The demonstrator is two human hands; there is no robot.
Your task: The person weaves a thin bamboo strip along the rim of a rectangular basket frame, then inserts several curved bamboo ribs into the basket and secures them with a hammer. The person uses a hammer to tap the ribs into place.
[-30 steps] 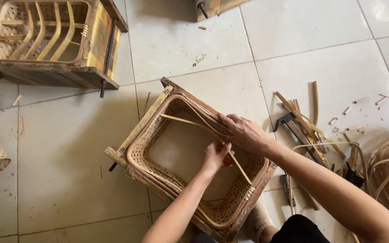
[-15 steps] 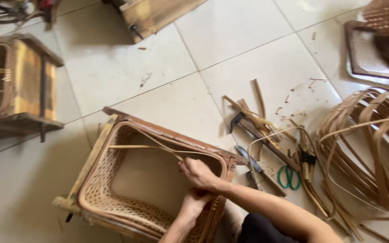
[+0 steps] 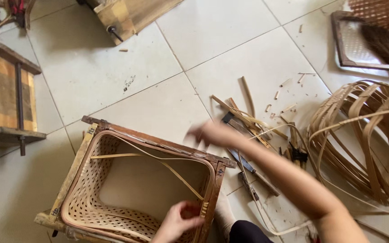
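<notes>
pinching the near inner rim of the woven basket (image 3: 127,189), the left hand (image 3: 178,220) has its grip closed on the weave. right hand (image 3: 208,132) hovers blurred above the basket's far corner (its grip too smeared to tell), near scattered cane strips (image 3: 248,117) on the tiled floor (image 3: 230,54); the basket rests there.

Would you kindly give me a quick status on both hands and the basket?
Left hand gripping woven basket rim by its wooden frame. Right hand blurred, over the floor beside the frame, holding nothing visible. Loose cane strip crosses the opening.
</notes>
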